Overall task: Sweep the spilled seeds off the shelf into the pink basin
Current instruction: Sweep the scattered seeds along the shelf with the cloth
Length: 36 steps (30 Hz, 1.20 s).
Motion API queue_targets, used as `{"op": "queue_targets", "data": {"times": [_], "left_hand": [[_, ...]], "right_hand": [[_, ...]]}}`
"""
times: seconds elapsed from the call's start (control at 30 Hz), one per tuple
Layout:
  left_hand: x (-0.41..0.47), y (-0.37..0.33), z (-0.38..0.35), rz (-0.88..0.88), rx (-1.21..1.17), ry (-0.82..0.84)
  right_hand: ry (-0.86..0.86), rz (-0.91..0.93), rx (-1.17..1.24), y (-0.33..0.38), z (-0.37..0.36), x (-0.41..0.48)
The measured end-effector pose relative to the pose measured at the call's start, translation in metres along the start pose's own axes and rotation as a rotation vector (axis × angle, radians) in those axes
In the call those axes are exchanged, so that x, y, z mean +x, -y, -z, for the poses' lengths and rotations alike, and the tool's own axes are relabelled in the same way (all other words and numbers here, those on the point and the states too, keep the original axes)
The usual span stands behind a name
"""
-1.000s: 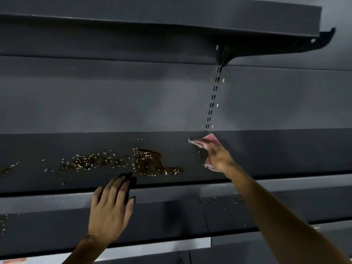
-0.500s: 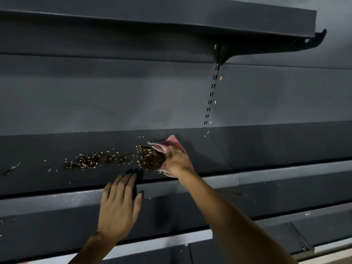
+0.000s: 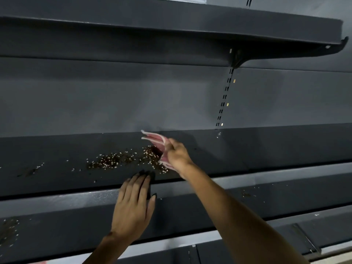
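Where heaped, seeds (image 3: 131, 159) brown, white-flecked.

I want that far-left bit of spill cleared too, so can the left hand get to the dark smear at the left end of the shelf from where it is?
Probably yes: the left hand rests open at the shelf edge, with nothing between it and the smear.
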<state>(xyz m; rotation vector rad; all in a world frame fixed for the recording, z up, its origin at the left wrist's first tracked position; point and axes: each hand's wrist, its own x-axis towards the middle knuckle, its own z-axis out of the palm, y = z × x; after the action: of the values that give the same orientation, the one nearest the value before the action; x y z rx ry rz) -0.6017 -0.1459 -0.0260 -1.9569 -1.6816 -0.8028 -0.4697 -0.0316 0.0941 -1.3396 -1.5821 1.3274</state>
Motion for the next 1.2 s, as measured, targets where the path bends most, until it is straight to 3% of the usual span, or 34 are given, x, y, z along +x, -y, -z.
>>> {"op": "queue_targets", "data": {"times": [0.2,0.37,0.57,0.7,0.97,1.2], "left_hand": [[-0.001,0.0,-0.005,0.013,-0.025,0.005],[-0.002,0.0,-0.007,0.017,-0.024,-0.002],[-0.002,-0.001,-0.006,0.044,0.004,0.029],[0.0,-0.001,-0.005,0.035,0.016,0.022],[0.003,-0.005,-0.005,0.053,0.022,-0.006],[0.001,-0.004,-0.004,0.067,-0.004,0.015]], "right_hand": [[-0.146,0.042,0.114,0.012,0.072,0.002],[-0.143,0.081,0.436,-0.006,0.141,0.031],[-0.303,0.189,-0.164,-0.039,0.19,0.062],[-0.199,0.203,-0.572,-0.056,0.203,0.084],[-0.186,0.027,-0.427,-0.065,0.177,0.084],[0.0,0.149,-0.423,-0.044,0.091,0.064]]}}
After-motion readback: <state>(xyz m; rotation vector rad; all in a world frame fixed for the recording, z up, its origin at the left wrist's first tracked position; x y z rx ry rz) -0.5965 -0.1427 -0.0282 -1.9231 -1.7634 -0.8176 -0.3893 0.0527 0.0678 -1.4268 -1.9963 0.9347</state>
